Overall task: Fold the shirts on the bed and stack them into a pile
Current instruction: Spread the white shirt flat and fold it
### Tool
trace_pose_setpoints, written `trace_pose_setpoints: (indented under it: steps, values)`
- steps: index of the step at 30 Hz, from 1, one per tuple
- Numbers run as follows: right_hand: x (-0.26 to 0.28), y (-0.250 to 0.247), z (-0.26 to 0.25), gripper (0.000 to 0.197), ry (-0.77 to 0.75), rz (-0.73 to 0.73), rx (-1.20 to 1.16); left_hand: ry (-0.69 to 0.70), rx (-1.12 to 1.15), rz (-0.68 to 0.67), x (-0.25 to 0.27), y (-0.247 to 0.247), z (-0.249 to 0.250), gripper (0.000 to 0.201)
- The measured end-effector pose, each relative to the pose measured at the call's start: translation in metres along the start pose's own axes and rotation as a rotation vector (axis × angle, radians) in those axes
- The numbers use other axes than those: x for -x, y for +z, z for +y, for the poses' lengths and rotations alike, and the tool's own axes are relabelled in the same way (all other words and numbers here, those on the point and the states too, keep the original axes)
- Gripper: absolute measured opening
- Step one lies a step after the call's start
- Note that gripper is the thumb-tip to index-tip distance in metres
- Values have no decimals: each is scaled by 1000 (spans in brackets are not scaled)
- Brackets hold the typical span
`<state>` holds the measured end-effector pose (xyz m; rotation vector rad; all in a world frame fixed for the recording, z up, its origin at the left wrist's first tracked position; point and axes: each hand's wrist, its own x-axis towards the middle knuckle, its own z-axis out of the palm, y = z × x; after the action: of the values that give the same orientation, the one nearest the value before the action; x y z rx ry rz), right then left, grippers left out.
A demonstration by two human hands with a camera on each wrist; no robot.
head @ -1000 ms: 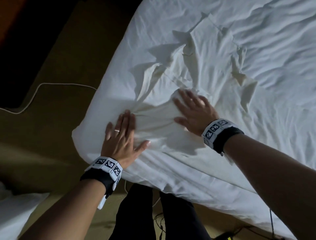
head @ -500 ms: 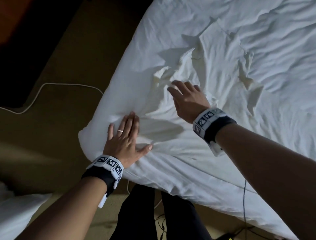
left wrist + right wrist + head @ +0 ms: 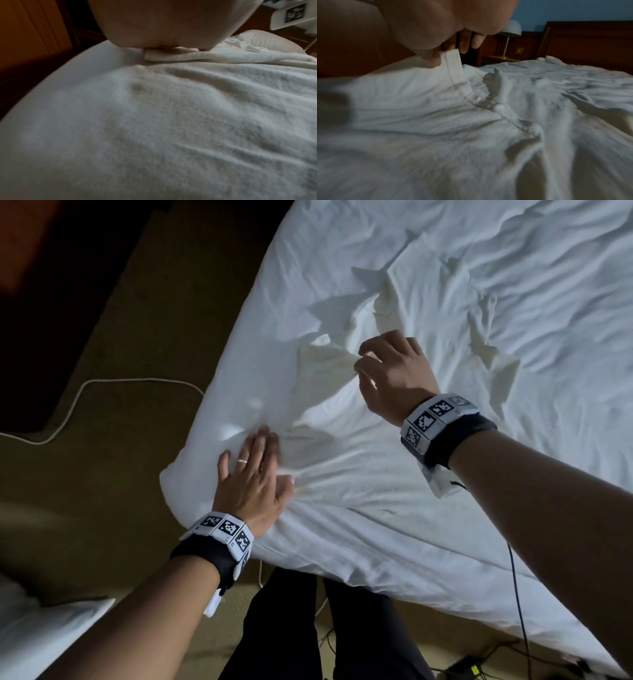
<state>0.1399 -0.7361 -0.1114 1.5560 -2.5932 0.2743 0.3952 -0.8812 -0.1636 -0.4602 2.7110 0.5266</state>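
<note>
A white shirt (image 3: 342, 419) lies crumpled at the corner of the bed (image 3: 513, 542). It is pinned flat by the left hand (image 3: 251, 481); its hem is pinched by the right hand (image 3: 394, 371). The fabric is judged light, limp and crease-prone; seamed edges are best gripped.

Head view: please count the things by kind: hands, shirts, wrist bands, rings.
hands: 2, left and right
white shirt: 1
wrist bands: 2, left and right
ring: 1
Total: 6
</note>
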Motion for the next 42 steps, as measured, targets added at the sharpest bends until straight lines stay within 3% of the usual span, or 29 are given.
trace_pose_setpoints:
  steps: [4,8,11,17,20,26,31,33,39,42]
  values:
    - [67,-38,-12,7,115,45,-123,-11,8,110,-5,-11,11,83]
    - [160,-48,-26,7,236,-31,-154,111,-82,245,-9,-18,22,71]
    - [209,-34,-41,7,286,-104,-159,216,-122,273,-8,-22,28,66]
    - [231,-16,-56,17,400,-169,-183,519,-274,230,2,-21,16,41]
    - [227,-16,-52,17,419,-151,-181,603,-321,257,-1,-24,6,22]
    - [232,-16,-54,13,318,-115,-167,493,-381,330,-21,-40,4,18]
    - [239,-10,-53,9,331,-145,-178,528,-359,159,-10,-38,15,31]
    - [236,-11,-52,9,320,-116,-195,502,-361,143,-4,-37,11,27]
    - [232,-15,-51,8,172,-49,-191,342,-320,218,-19,-46,6,15]
    - [232,-11,-48,9,215,-39,-201,190,-214,253,-31,-52,13,16]
